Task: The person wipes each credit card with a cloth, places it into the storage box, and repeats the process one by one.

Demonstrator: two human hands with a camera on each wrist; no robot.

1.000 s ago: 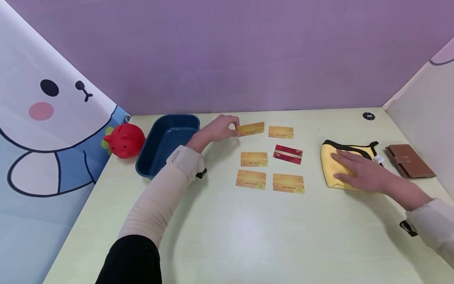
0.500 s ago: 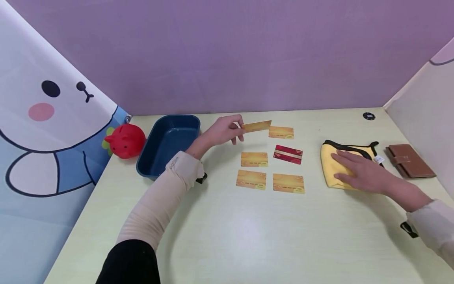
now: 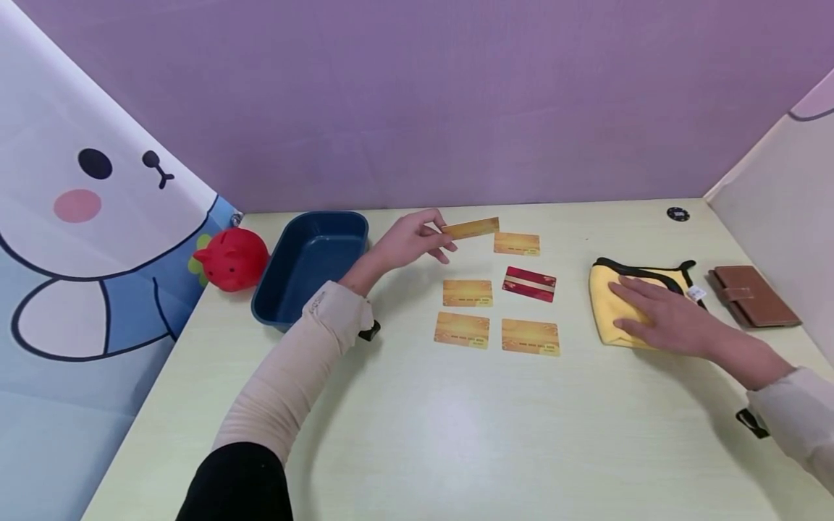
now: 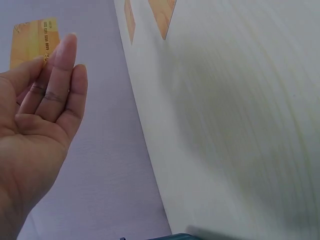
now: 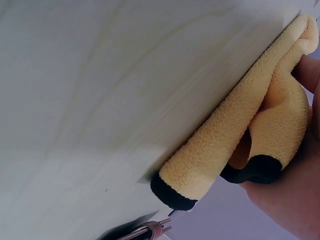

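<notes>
Pinched between the thumb and fingers of my left hand (image 3: 412, 240) is a gold bank card (image 3: 470, 228), raised off the table near its far edge. In the left wrist view the same card (image 4: 35, 41) stands up beyond the fingertips, with printed digits on it. My right hand (image 3: 671, 318) rests on a folded yellow cloth (image 3: 612, 307) with black trim, fingers spread over it. The right wrist view shows the fluffy cloth (image 5: 215, 135) folded over itself under the hand. Several more gold cards (image 3: 467, 293) and one red card (image 3: 529, 284) lie flat in two columns.
A dark blue tray (image 3: 267, 307) sits left of the cards, below my left forearm's far side. Beside it stands a red piggy bank (image 3: 233, 260). A brown wallet (image 3: 752, 295) lies right of the cloth. A black poker chip (image 3: 677, 213) is near the back edge.
My left hand has lifted the gold card and moved it slightly right and away from the table, tilting it. My right hand and the cloth stay put.
</notes>
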